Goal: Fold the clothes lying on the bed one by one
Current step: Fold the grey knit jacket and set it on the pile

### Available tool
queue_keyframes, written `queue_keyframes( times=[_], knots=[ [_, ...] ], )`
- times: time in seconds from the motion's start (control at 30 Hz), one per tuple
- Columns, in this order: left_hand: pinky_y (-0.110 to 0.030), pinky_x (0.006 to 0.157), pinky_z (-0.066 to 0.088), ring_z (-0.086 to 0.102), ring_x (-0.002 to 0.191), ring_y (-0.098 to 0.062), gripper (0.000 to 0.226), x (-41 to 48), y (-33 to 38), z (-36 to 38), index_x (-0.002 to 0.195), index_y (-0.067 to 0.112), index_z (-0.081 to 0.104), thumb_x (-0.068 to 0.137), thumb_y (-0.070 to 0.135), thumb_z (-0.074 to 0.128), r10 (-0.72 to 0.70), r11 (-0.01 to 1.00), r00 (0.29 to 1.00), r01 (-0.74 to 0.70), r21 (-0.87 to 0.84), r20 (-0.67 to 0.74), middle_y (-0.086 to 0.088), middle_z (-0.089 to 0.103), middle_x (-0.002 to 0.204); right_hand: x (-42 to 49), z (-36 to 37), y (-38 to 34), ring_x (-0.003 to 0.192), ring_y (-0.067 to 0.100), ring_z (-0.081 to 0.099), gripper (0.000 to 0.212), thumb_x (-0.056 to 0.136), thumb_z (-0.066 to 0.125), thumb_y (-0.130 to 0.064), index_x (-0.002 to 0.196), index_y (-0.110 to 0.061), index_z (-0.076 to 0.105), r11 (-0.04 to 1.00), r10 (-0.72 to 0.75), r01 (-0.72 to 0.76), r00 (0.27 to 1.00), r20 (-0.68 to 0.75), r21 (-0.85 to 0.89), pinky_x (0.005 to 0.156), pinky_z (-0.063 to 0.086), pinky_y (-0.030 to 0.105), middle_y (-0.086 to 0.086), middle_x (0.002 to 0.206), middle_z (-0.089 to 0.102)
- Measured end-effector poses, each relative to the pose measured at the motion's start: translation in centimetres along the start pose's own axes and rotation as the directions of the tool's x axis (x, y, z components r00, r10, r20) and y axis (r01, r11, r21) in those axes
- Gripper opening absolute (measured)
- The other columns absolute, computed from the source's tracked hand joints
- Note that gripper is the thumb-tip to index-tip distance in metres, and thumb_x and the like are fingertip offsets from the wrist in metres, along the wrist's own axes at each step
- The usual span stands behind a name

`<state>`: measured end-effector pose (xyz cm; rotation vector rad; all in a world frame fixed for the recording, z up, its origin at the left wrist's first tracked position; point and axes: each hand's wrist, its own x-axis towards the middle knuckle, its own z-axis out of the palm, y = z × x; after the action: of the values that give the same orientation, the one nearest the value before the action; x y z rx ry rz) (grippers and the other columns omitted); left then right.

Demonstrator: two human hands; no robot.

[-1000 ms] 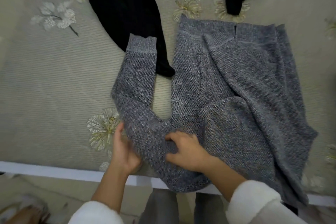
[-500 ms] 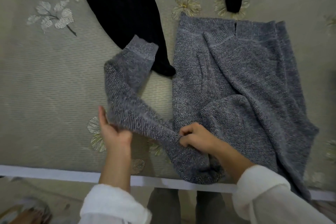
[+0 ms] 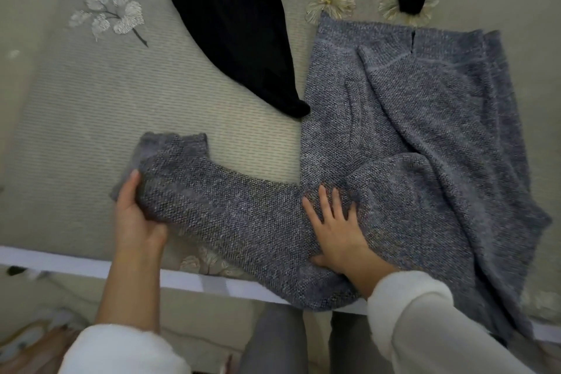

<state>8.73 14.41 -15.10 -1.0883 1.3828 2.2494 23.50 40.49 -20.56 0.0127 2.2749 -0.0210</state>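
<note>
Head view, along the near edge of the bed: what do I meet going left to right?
left hand, gripping the sleeve end → sleeve, stretched out flat → right hand, pressed flat on the knit → sweater body

black garments [image 3: 233,24] cut off above

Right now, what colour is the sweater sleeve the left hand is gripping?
Heathered grey-blue knit, same as the sweater body; the sleeve shows best in the head view.
</note>
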Motion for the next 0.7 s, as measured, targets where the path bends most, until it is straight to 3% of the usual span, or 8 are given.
queue_keyframes(
  times=[0.07,0.2,0.3,0.4,0.5,0.57,0.63,0.7],
  knots=[
    [-0.032,0.078,0.056,0.066,0.104,-0.019,0.032,-0.3,0.0,1.4,0.117,0.011,0.066,0.090,0.025,0.058,0.138,0.990,0.990,-0.137,0.044,-0.020,-0.007,0.069,0.114,-0.1,-0.6,0.3,0.143,0.041,-0.021,0.122,0.078,0.064,-0.062,0.147,-0.022,-0.028,0.997,-0.021,0.021,1.000,-0.003,0.074,0.114,0.003,0.062,0.016,0.154,-0.031],
    [-0.023,0.073,0.055,0.069,0.095,-0.014,0.026,-2.9,-0.9,5.5,0.105,0.020,0.064,0.081,0.027,0.072,0.403,0.828,0.913,-0.390,0.403,0.056,0.003,0.072,0.100,-1.7,-2.0,2.2,0.148,0.018,0.004,0.075,0.090,0.057,-0.045,0.151,-0.021,0.019,0.892,-0.018,0.149,0.955,-0.297,0.427,0.117,0.009,0.041,0.000,0.161,0.010],
    [-0.031,0.080,0.053,0.065,0.091,-0.013,0.033,-5.1,-2.9,9.5,0.100,0.022,0.060,0.075,0.042,0.069,0.459,0.590,0.847,-0.515,0.621,0.267,0.005,0.067,0.098,-3.3,-2.2,4.4,0.131,0.015,0.033,0.045,0.093,0.055,-0.034,0.135,-0.021,0.046,0.772,0.237,0.120,0.856,-0.459,0.624,0.108,0.026,0.036,-0.003,0.139,0.043],
    [-0.029,0.077,0.041,0.054,0.091,-0.019,0.028,-7.0,-6.0,14.5,0.089,0.014,0.059,0.074,0.037,0.062,0.497,0.214,0.667,-0.714,0.667,0.555,-0.001,0.056,0.093,-4.6,-1.9,8.0,0.103,0.008,0.051,0.029,0.092,0.060,-0.024,0.120,-0.018,0.056,0.454,0.496,0.094,0.799,-0.339,0.886,0.085,0.041,0.017,-0.004,0.112,0.055],
    [-0.034,0.092,0.037,0.045,0.108,-0.026,0.035,-9.3,-10.2,19.4,0.091,0.007,0.061,0.074,0.037,0.057,0.294,-0.068,0.432,-0.881,0.469,0.853,-0.013,0.055,0.105,-5.0,-1.6,12.1,0.081,0.004,0.057,0.016,0.093,0.058,-0.019,0.108,-0.015,0.062,-0.012,0.650,0.108,0.756,-0.074,0.994,0.066,0.043,0.017,0.001,0.098,0.063],
    [-0.048,0.110,0.028,0.032,0.133,-0.033,0.042,-10.5,-13.9,20.9,0.110,0.014,0.058,0.076,0.039,0.058,0.007,-0.158,0.351,-0.924,0.347,0.936,-0.014,0.044,0.138,-5.1,-1.4,14.6,0.073,0.010,0.058,0.012,0.096,0.053,-0.018,0.099,-0.014,0.063,-0.332,0.632,0.138,0.767,0.111,0.933,0.063,0.045,0.024,0.006,0.093,0.063],
    [-0.053,0.115,0.006,-0.006,0.147,-0.029,0.067,-10.9,-17.4,20.4,0.139,0.030,0.035,0.079,0.038,0.064,-0.275,-0.221,0.449,-0.890,0.399,0.850,-0.002,-0.003,0.160,-5.3,-0.8,16.7,0.069,0.009,0.060,0.017,0.096,0.048,-0.020,0.105,-0.012,0.061,-0.505,0.557,0.126,0.803,0.212,0.854,0.063,0.045,0.026,0.004,0.091,0.062],
    [-0.053,0.115,-0.002,-0.022,0.144,-0.026,0.091,-10.8,-20.0,18.2,0.148,0.039,0.006,0.081,0.040,0.067,-0.397,-0.308,0.597,-0.802,0.511,0.697,0.005,-0.029,0.155,-5.4,0.0,18.3,0.078,0.012,0.063,0.017,0.094,0.046,-0.018,0.104,-0.012,0.058,-0.573,0.490,0.086,0.834,0.256,0.815,0.064,0.045,0.028,0.005,0.095,0.060]
  ],
)
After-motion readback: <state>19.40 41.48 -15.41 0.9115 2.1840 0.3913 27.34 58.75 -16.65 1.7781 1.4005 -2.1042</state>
